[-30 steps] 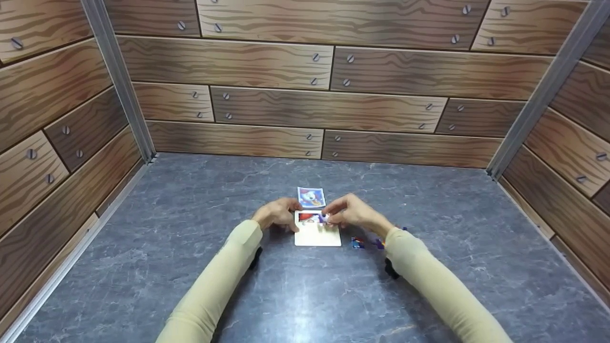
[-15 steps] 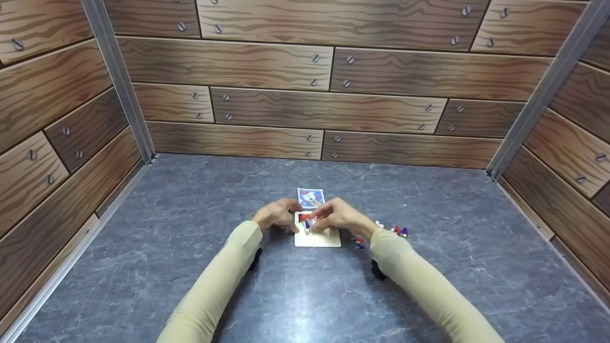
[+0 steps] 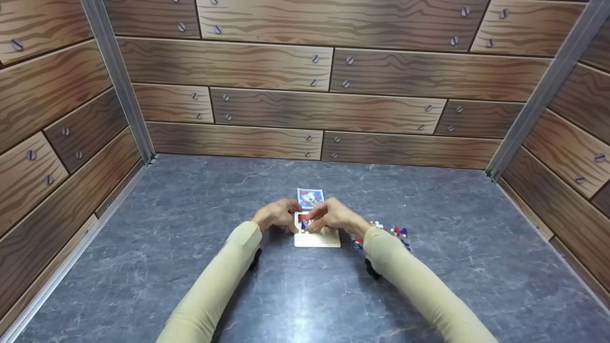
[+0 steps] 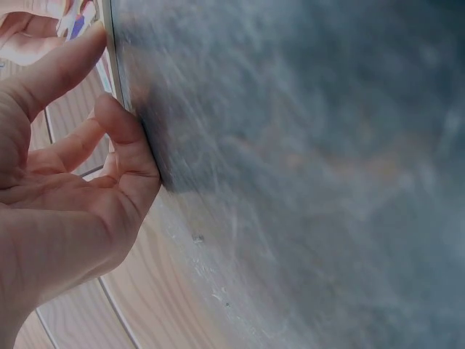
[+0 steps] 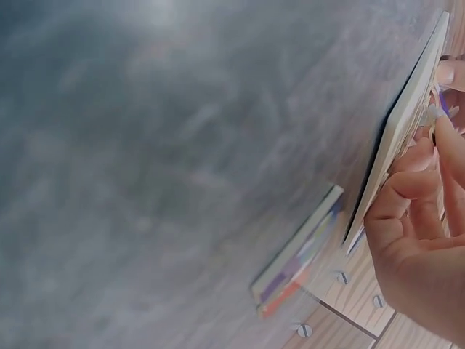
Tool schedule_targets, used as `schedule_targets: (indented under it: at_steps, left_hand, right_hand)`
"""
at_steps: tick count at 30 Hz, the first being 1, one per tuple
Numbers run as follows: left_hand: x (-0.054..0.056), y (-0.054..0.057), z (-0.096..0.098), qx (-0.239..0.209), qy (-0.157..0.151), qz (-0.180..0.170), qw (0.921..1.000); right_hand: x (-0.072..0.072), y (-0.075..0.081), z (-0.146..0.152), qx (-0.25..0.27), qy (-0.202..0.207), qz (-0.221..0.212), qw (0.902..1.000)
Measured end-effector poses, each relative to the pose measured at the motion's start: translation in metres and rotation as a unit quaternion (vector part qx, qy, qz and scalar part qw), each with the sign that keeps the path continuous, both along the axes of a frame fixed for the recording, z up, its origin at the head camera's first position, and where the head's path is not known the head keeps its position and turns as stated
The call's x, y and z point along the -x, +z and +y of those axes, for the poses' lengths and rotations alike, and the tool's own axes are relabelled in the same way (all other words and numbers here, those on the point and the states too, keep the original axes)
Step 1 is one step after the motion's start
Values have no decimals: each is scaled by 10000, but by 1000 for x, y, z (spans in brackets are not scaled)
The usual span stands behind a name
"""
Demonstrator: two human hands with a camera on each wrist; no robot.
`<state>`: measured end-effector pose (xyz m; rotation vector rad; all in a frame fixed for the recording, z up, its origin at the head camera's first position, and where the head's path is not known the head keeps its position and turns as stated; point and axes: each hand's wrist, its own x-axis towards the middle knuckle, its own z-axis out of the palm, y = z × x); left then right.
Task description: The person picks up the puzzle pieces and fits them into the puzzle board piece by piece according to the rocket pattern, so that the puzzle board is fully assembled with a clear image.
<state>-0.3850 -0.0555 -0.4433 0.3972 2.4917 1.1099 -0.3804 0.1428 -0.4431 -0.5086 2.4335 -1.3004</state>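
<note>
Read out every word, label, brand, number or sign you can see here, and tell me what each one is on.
None: no text can be read in any view.
Picture card: a coloured picture; any lettering is too small to read.
Cream board: no lettering shows on its bare part.
Loose pieces: too small to tell whether they carry marks.
Wood-patterned walls: grain and screw heads, no lettering.

Free passage between the sleeves [image 3: 209, 286] to the pale board [image 3: 317, 241], loose pieces [image 3: 397, 231] an obstacle right of it
</note>
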Motion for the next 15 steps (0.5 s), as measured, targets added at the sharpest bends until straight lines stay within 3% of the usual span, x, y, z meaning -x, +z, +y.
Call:
schedule_targets:
  at_steps: [5, 15]
  left_hand:
    - [0, 0, 0, -30, 4, -33, 10000]
    - [-1, 0, 0, -125, -8, -83, 9999]
  right_hand:
    - [-3, 1, -2, -126, -10, -19, 9999]
    - [-4, -1, -8, -333, 97, 421, 9985]
